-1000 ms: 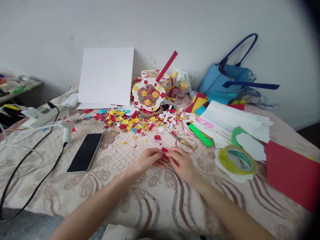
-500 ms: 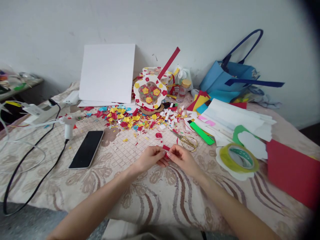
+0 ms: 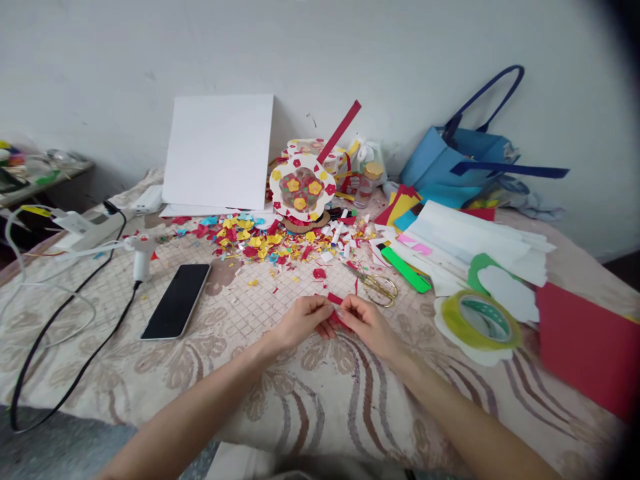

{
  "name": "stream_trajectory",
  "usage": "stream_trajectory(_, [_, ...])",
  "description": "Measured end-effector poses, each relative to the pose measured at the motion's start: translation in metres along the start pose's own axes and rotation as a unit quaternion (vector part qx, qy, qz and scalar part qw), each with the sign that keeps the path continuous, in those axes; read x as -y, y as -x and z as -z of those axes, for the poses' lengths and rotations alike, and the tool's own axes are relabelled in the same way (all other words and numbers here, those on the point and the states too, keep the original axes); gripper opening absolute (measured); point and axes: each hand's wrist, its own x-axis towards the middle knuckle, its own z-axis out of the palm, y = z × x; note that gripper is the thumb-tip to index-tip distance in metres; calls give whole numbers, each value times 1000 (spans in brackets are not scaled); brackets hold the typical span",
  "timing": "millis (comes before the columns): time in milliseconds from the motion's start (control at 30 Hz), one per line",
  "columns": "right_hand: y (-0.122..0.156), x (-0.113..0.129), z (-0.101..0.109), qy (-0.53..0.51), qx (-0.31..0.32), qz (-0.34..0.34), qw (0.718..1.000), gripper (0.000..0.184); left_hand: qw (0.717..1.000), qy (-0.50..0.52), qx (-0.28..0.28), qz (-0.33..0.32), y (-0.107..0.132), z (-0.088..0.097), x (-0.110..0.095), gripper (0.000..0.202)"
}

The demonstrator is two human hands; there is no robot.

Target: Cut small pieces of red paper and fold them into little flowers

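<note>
Low over the front middle of the table, my left hand point(image 3: 309, 317) and my right hand point(image 3: 366, 321) meet fingertip to fingertip. Both pinch a small piece of red paper point(image 3: 335, 299), mostly covered by my fingers. Gold-handled scissors point(image 3: 380, 288) lie just beyond my right hand. A small red paper flower point(image 3: 319, 273) rests on the cloth ahead of my hands. Further back stands a white flower-shaped paper lantern point(image 3: 303, 187) with red and yellow blossoms and a red strip point(image 3: 340, 131) rising from it.
Paper scraps point(image 3: 260, 240) spread before the lantern. A phone point(image 3: 176, 301), a glue gun point(image 3: 142, 260) and cables lie left. To the right are a green box cutter point(image 3: 406, 269), yellow tape point(image 3: 457, 320), red paper point(image 3: 587, 347) and a blue bag point(image 3: 435, 157). A white board point(image 3: 219, 152) leans against the wall.
The view has shifted slightly, so everything sits a little lower and further right. My hands stay together on the red paper, with only small finger movement.
</note>
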Motion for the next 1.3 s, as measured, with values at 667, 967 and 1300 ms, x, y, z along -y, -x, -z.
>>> stream_trajectory(667, [-3, -6, 8, -1, -17, 47, 999, 21, 999, 36, -3, 34, -2, 0, -1, 12])
stream_trajectory(967, [-3, 4, 18, 108, 4, 129, 986, 20, 995, 87, -11, 57, -2, 3, -2, 17])
stream_trajectory(1300, [-4, 2, 18, 100, 10, 147, 984, 11, 997, 71, 0, 39, -4, 8, 0, 27])
